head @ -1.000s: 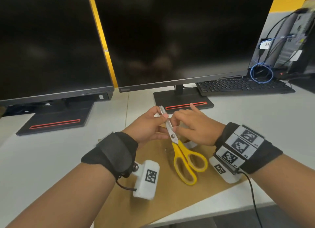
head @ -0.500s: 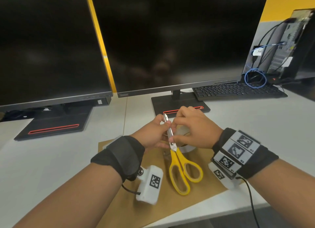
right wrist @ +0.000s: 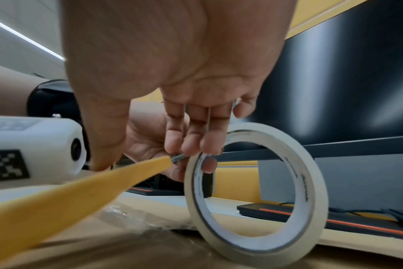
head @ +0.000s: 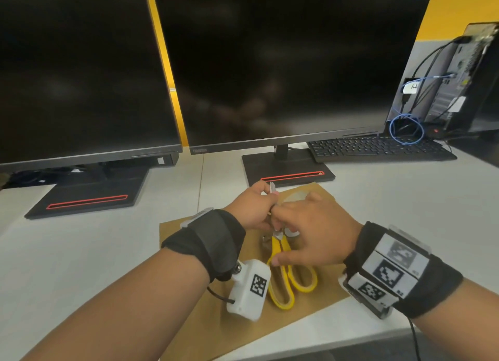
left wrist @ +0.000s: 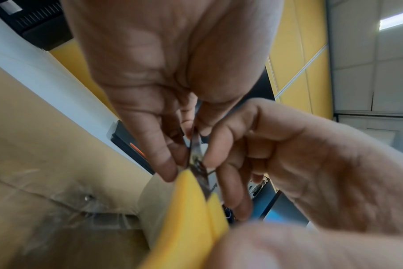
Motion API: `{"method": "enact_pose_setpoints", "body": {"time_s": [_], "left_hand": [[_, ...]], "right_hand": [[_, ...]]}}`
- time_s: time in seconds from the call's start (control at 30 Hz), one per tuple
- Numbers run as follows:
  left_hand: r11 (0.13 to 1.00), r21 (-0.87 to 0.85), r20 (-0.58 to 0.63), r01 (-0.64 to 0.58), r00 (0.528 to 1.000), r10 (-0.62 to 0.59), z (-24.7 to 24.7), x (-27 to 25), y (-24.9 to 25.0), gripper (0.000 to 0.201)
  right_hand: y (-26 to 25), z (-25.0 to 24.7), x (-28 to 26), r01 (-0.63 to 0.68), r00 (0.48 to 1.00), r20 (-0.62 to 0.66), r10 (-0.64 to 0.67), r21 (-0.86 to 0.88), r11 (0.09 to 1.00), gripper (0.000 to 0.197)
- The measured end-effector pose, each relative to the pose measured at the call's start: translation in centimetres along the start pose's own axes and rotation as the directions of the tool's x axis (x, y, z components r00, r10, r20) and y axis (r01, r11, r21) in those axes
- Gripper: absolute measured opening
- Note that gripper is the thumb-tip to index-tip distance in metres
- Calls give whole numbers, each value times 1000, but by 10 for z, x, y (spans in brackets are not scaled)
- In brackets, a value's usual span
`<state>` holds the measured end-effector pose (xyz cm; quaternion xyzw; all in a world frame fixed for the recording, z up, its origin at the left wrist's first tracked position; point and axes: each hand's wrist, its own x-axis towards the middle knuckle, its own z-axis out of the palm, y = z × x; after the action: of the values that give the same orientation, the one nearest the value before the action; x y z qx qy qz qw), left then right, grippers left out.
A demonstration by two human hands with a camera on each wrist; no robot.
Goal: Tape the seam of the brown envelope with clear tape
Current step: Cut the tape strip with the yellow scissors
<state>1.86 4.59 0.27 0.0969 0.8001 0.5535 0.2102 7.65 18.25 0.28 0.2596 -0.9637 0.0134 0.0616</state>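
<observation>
From the head camera, we are looking down at a brown envelope (head: 221,325) lying flat on a white desk (head: 81,252) in front of two dark monitors (head: 283,63). Our left hand (head: 249,208) is curling its fingers around the blades of the yellow-handled scissors (head: 280,279), whose tip is poking up above the knuckles while the handles are hanging down over the envelope. Our right hand (head: 316,231) is sitting just beside it, fingers bent down toward the blades and thumb stretching along a handle. A keyboard (head: 378,147) is lying at the far right. In the left wrist view, the left hand (left wrist: 163,76) is pinching the metal blades between thumb and fingertips, and the right hand (left wrist: 299,163) is pressing its fingertips against the blades near the pivot of the scissors (left wrist: 196,209); crinkled clear tape is showing on the envelope (left wrist: 35,182) below. In the right wrist view, the right hand (right wrist: 173,72) is keeping its fingers pressed together, tips meeting the scissors (right wrist: 81,191) at the blade base, while the roll of clear tape (right wrist: 311,191) is standing on edge on the envelope (right wrist: 173,254), just beside those fingertips.
</observation>
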Motion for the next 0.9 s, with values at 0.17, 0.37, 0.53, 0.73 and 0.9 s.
{"method": "enact_pose_setpoints", "body": {"time_s": [0.17, 0.37, 0.53, 0.73, 0.9], "left_hand": [[994, -96, 15, 55, 998, -54, -4, 4, 0, 17], [992, -81, 68, 93, 994, -88, -9, 7, 0, 32], [979, -147, 165, 143, 979, -118, -17, 0, 3, 28], [899, 421, 244, -118, 970, 13, -24, 3, -3, 25], [833, 523, 234, -183, 970, 65, -27, 6, -9, 35]], "right_hand": [[-9, -1, 0, -57, 997, 62, 56, 13, 998, 61], [-15, -1, 2, -128, 970, 220, 104, 94, 987, 54], [-13, 1, 0, -174, 960, 249, 126, 181, 968, 54], [-13, -2, 0, -182, 963, 233, 134, 200, 963, 53], [-11, -8, 0, -163, 967, 229, 116, 198, 966, 55]]}}
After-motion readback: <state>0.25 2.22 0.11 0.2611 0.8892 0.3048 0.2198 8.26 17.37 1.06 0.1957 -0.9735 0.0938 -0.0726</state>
